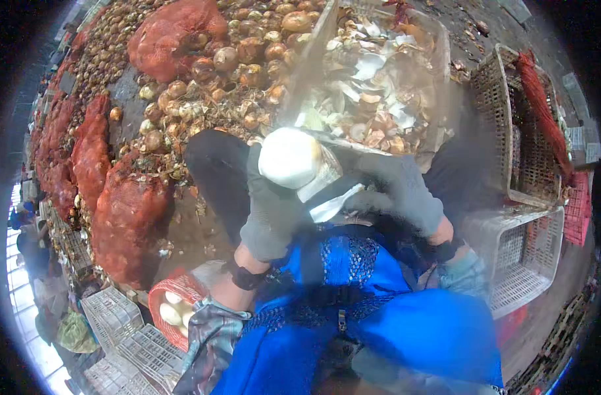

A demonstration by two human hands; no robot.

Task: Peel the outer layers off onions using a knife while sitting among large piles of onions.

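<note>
My left hand (276, 212), in a grey knitted glove, grips a large white peeled onion (289, 158) in front of my lap. Papery skin still clings to the onion's right side. Close beside it, my right hand (399, 192), also gloved in grey, is curled inward and blurred by motion. A pale, bright strip (335, 203) lies between the two hands; whether it is a blade or a peel cannot be made out. The right fingers are mostly hidden. Just beyond the hands stands a plastic crate (447, 59) holding onion peels (374, 74).
Unpeeled onions (251, 54) are heaped ahead and left, among red mesh sacks (130, 222). A red mesh container (157, 301) at my left holds peeled onions (171, 313). Slatted plastic crates (490, 89) stand at the right, others (113, 313) at lower left.
</note>
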